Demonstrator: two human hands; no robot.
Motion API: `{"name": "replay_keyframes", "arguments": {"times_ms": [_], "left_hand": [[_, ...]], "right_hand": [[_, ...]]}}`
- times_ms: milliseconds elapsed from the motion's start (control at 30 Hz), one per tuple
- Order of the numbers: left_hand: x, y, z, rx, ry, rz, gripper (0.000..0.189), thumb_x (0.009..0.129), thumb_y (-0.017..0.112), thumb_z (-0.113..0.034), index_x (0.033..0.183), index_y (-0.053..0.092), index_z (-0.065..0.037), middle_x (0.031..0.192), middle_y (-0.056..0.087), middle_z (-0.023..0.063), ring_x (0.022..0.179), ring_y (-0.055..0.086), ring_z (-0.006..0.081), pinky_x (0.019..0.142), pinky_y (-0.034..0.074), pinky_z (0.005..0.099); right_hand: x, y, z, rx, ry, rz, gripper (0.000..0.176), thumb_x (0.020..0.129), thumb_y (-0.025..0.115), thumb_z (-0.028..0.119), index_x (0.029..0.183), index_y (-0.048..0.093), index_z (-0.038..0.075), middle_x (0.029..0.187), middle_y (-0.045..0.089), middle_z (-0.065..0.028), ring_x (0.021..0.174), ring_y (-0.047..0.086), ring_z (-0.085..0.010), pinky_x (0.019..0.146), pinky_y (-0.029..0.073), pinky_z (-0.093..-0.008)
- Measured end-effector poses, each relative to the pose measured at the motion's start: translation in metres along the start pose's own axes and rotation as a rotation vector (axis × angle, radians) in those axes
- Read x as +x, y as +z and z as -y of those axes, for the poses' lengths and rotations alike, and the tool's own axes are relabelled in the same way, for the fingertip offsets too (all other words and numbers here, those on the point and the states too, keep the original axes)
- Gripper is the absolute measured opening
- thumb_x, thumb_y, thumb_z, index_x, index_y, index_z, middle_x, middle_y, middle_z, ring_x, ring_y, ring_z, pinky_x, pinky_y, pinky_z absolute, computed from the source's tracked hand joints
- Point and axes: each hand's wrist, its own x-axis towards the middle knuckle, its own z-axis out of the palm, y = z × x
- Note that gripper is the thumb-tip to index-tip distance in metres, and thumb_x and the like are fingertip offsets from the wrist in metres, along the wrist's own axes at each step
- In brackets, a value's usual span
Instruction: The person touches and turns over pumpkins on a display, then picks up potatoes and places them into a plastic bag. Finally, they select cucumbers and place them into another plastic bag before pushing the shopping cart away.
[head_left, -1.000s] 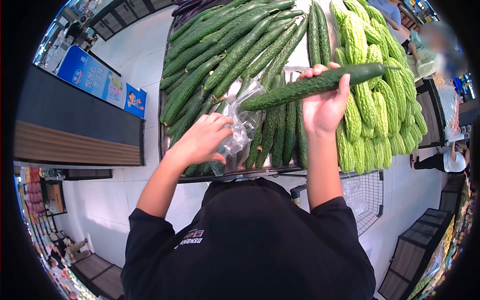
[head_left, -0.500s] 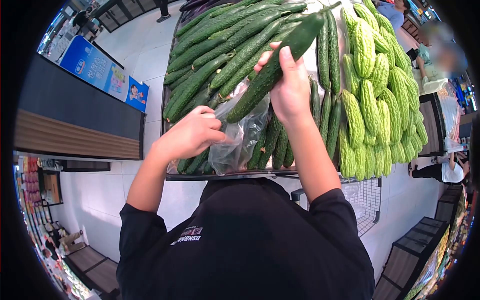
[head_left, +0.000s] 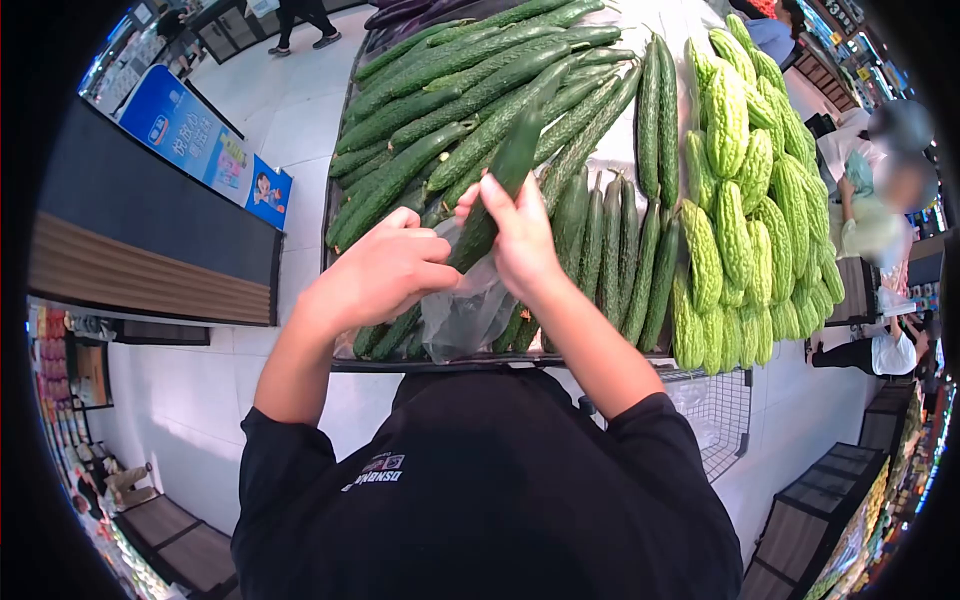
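Observation:
My right hand [head_left: 520, 235] is closed around a dark green cucumber [head_left: 515, 152], which tilts with its lower end toward the plastic bag. A clear plastic bag [head_left: 465, 318] hangs from my left hand [head_left: 385, 268], whose fingers are curled and pinch its edge. The cucumber's lower end is at the bag's mouth; how far it reaches inside is partly hidden by my fingers. Behind and around both hands lie many more cucumbers [head_left: 400, 185], heaped on the left and lined up in a row on the right.
Light green bitter melons [head_left: 735, 245] are stacked at the right of the stand. Purple eggplants [head_left: 415, 15] lie at the far left corner. A wire shopping cart [head_left: 715, 420] stands near my right side. A blue sign [head_left: 205, 145] is on the left; other people are around.
My right hand has moved down and left with the cucumber, bringing its lower end to the bag. My left hand stays nearly in place, holding the bag.

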Motion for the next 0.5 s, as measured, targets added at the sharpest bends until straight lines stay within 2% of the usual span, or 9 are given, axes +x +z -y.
{"name": "replay_keyframes", "arguments": {"times_ms": [33, 133, 233, 267, 333, 367, 400, 467, 500], "left_hand": [[0.0, 0.0, 0.001, 0.004, 0.003, -0.006, 0.03, 0.074, 0.067, -0.001, 0.098, 0.075, -0.018, 0.072, 0.045, 0.0007, 0.074, 0.053, 0.0191, 0.077, 0.038, 0.0363], [0.003, 0.003, 0.006, 0.046, 0.009, -0.084, 0.024, 0.073, 0.068, -0.001, 0.092, 0.072, -0.016, 0.072, 0.043, 0.0012, 0.075, 0.052, 0.02, 0.078, 0.038, 0.0372], [0.005, 0.007, 0.012, 0.058, 0.033, -0.156, 0.021, 0.073, 0.068, -0.002, 0.09, 0.07, -0.014, 0.072, 0.042, 0.0018, 0.075, 0.052, 0.0208, 0.079, 0.038, 0.0379], [0.005, 0.007, 0.013, 0.065, 0.034, -0.18, 0.019, 0.073, 0.068, -0.002, 0.089, 0.07, -0.014, 0.072, 0.043, 0.0018, 0.075, 0.052, 0.0209, 0.08, 0.039, 0.0382], [0.007, 0.008, 0.015, 0.074, 0.043, -0.207, 0.018, 0.074, 0.068, -0.003, 0.088, 0.069, -0.013, 0.072, 0.043, 0.0019, 0.075, 0.052, 0.0211, 0.081, 0.039, 0.0384], [0.008, 0.009, 0.017, 0.068, 0.044, -0.216, 0.016, 0.074, 0.069, -0.003, 0.088, 0.069, -0.013, 0.072, 0.045, 0.0018, 0.076, 0.053, 0.0212, 0.081, 0.04, 0.0385], [0.008, 0.009, 0.017, 0.061, 0.044, -0.225, 0.015, 0.074, 0.07, -0.004, 0.087, 0.068, -0.012, 0.073, 0.047, 0.0017, 0.076, 0.053, 0.0214, 0.082, 0.04, 0.0386], [0.01, 0.013, 0.02, 0.067, 0.043, -0.23, 0.013, 0.075, 0.071, -0.006, 0.087, 0.068, -0.012, 0.074, 0.049, 0.0018, 0.077, 0.054, 0.0217, 0.082, 0.04, 0.0386], [0.011, 0.014, 0.021, 0.07, 0.037, -0.229, 0.011, 0.077, 0.072, -0.007, 0.086, 0.067, -0.011, 0.075, 0.051, 0.0019, 0.078, 0.055, 0.0221, 0.082, 0.041, 0.0386]], "right_hand": [[-0.002, -0.002, -0.011, -0.022, 0.025, -0.014, 0.022, 0.104, 0.058, 0.024, 0.115, 0.05, 0.006, 0.094, 0.064, -0.0069, 0.086, 0.064, -0.0165, 0.081, 0.055, -0.0334], [-0.003, -0.014, -0.013, -0.21, 0.275, 0.069, 0.028, 0.1, 0.064, 0.022, 0.117, 0.049, 0.004, 0.091, 0.065, -0.0066, 0.086, 0.065, -0.0136, 0.079, 0.053, -0.029], [0.007, -0.03, -0.004, -0.692, 0.174, 0.124, 0.042, 0.096, 0.07, 0.028, 0.119, 0.048, 0.001, 0.085, 0.065, -0.0095, 0.085, 0.066, -0.0132, 0.075, 0.052, -0.0297], [0.01, -0.035, 0.002, -0.7, 0.162, 0.125, 0.042, 0.096, 0.07, 0.028, 0.119, 0.048, 0.001, 0.085, 0.065, -0.0095, 0.085, 0.066, -0.0132, 0.075, 0.052, -0.0297], [0.012, -0.034, 0.017, -0.884, 0.27, 0.046, 0.056, 0.092, 0.074, 0.034, 0.123, 0.045, -0.003, 0.083, 0.067, -0.014, 0.085, 0.067, -0.0156, 0.075, 0.053, -0.0332], [0.01, -0.031, 0.02, -0.866, 0.228, 0.054, 0.063, 0.089, 0.075, 0.038, 0.124, 0.044, -0.004, 0.09, 0.069, -0.0206, 0.088, 0.07, -0.0251, 0.078, 0.055, -0.0384], [0.011, -0.033, 0.013, -0.869, 0.222, 0.052, 0.063, 0.089, 0.075, 0.038, 0.124, 0.044, -0.004, 0.09, 0.069, -0.0206, 0.088, 0.07, -0.0251, 0.078, 0.055, -0.0384], [0.019, -0.044, -0.01, -1.207, -0.084, 0.077, 0.064, 0.088, 0.074, 0.039, 0.123, 0.043, -0.004, 0.098, 0.069, -0.0259, 0.093, 0.071, -0.0349, 0.081, 0.055, -0.0414], [0.022, -0.041, -0.005, -1.19, 0.005, 0.083, 0.063, 0.087, 0.075, 0.037, 0.122, 0.044, -0.004, 0.1, 0.069, -0.0281, 0.096, 0.07, -0.0409, 0.083, 0.054, -0.0449]]}}
